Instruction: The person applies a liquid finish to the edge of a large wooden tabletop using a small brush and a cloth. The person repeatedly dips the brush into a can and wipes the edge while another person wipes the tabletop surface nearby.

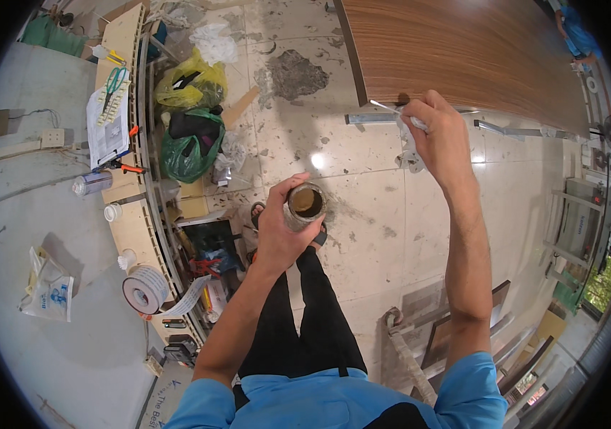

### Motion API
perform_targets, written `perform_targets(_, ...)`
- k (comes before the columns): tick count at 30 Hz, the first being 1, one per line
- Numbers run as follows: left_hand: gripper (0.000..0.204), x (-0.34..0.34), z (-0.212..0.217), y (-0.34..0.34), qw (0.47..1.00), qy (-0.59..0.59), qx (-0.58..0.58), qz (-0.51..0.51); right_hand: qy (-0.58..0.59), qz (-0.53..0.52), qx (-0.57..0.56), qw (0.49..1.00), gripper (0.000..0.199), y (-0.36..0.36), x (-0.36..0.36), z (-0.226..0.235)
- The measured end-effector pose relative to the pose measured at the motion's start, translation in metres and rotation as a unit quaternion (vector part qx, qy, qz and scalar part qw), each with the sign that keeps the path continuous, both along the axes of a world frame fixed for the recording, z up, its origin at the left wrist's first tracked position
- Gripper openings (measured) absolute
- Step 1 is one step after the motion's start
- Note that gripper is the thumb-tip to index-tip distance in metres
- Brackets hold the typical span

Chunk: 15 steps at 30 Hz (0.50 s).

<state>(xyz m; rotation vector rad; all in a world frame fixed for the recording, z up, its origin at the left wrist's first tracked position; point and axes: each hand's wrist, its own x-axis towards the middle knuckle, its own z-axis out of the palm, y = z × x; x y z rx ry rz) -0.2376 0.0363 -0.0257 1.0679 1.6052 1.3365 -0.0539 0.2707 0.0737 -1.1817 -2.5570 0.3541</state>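
Left hand (280, 227): wrapped around open round glue-stained tin (305, 204).
Right hand (440, 132): at one o'clock, pinching thin white applicator stick (391, 109) against wood-grain laminate panel (463, 50).
Risk: tin tilting, likely spilling onto speckled tiled floor (363, 179).

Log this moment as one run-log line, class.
left hand: holds open can | right hand: holds white rag at wood panel edge | standing on tiled floor

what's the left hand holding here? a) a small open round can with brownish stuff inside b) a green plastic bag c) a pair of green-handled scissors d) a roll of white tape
a: the left hand is wrapped around a small open round can with brownish contents, held above the tiled floor, while the right hand holds a thin white stick and a white rag near the brown wooden panel.
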Motion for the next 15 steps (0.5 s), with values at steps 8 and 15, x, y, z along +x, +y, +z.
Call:
perform_targets(8,0.069,0.000,0.000,0.001,1.000,0.020,0.012,-0.001,-0.038,0.042,0.014,0.998,0.016,0.015,-0.006,0.008)
perform_targets(15,0.070,-0.001,0.000,0.002,1.000,0.015,0.005,0.001,-0.078,0.027,0.008,0.997,0.015,0.019,-0.006,0.013)
